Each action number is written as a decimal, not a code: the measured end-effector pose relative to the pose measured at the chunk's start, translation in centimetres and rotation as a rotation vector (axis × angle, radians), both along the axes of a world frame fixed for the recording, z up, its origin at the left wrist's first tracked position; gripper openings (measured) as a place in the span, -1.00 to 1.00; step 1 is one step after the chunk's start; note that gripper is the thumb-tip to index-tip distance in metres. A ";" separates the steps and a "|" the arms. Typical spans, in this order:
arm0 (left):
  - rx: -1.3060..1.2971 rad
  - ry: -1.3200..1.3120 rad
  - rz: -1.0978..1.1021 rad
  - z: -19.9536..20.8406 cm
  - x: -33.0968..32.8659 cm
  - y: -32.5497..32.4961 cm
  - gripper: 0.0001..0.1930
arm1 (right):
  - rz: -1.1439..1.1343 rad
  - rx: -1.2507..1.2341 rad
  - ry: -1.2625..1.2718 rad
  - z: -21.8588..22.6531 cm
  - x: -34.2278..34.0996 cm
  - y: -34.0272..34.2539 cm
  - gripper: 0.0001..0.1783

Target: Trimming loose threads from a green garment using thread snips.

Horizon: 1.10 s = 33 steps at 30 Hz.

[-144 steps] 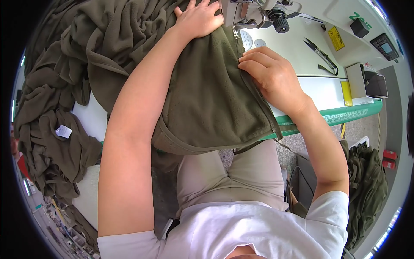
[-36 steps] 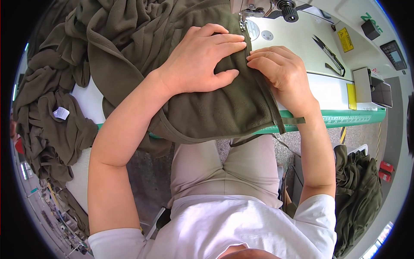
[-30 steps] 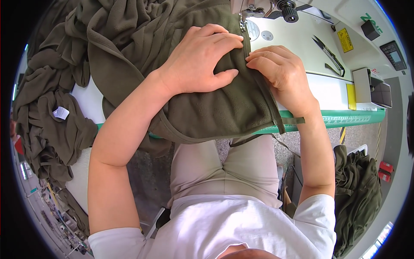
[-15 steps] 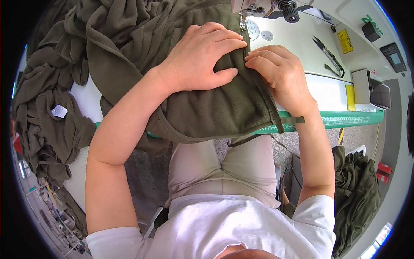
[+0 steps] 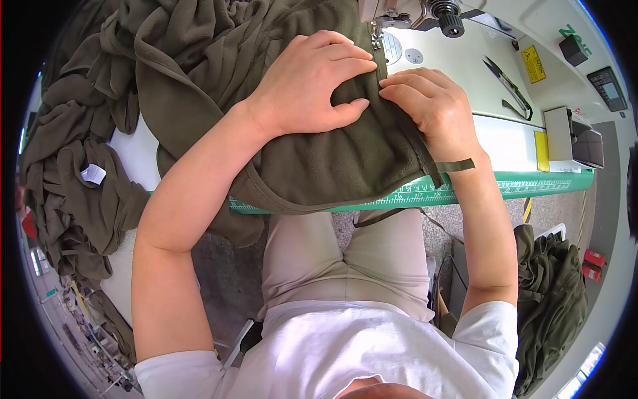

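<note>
Head view: olive fabric [image 5: 332, 166] sits farther up toward sewing machine [image 5: 407, 14], baring more of green ruler edge [image 5: 425, 195]. Left hand [image 5: 309, 86] spread flat on fabric, thumb apart. Right hand [image 5: 428, 106] pinches fabric's right edge. Fabric lies on white table [image 5: 505, 136], edge at presser foot [image 5: 377, 41].

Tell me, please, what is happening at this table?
A person is handling olive-brown fleece cloth at a sewing machine. The left hand lies spread on the cloth; the right hand pinches its right edge, close to the presser foot. Black snips lie untouched farther right. Whether the needle is moving, I cannot tell.
</note>
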<state>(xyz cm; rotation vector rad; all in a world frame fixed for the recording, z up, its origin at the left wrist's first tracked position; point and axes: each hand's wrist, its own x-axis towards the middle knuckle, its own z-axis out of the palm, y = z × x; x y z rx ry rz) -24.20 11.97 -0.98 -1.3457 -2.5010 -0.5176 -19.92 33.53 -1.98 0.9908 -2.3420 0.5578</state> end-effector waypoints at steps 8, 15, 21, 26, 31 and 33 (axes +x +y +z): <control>0.028 -0.003 0.002 0.0 0.1 0.0 -0.57 | 0.025 -0.026 -0.012 0.0 0.2 0.0 -0.82; 0.000 -0.015 -0.016 0.2 0.1 0.0 -0.59 | 0.070 -0.043 0.003 0.1 0.5 0.3 -0.80; -0.020 -0.020 -0.028 0.2 0.0 -0.1 -0.59 | 0.095 -0.061 0.033 0.2 0.9 0.3 -0.77; 0.023 0.015 -0.028 -0.1 -0.1 0.0 -0.63 | 0.114 -0.052 0.020 0.2 0.8 0.3 -0.75; 0.045 0.044 -0.018 -0.2 -0.1 0.0 -0.63 | 0.126 -0.057 -0.012 0.4 0.8 0.2 -0.76; 0.046 0.046 -0.017 -0.2 -0.1 0.1 -0.63 | 0.128 -0.063 -0.023 0.4 0.8 0.1 -0.77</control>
